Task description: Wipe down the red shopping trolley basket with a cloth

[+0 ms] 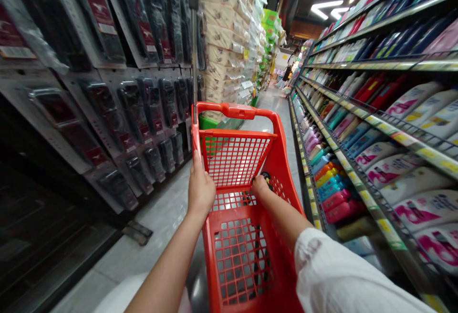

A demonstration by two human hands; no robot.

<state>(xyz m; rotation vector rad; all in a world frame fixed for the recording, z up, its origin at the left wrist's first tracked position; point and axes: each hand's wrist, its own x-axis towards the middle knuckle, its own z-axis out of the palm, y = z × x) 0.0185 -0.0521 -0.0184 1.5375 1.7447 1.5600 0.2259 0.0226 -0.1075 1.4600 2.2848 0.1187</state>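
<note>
A red plastic shopping cart [240, 213] with grid walls and a grid floor fills the lower middle of the view. My left hand [201, 186] is closed around the cart's left rim. Inside the cart, near the lower right corner of an upright red grid panel [236, 160], is my right hand [260, 186], its fingers curled and mostly hidden. Just beyond it shows a small black and yellow thing [265, 177]; whether the hand touches it, I cannot tell. A red handle bar [240, 111] spans the cart's far end.
Packaged belts [103, 108] hang on a rack at left. Stacked tissue packs [225, 31] stand ahead, beside a metal pole [194, 60]. Shelves of bottles [397, 165] line the right side. Grey floor [270, 108] runs down the aisle toward a distant person [290, 65].
</note>
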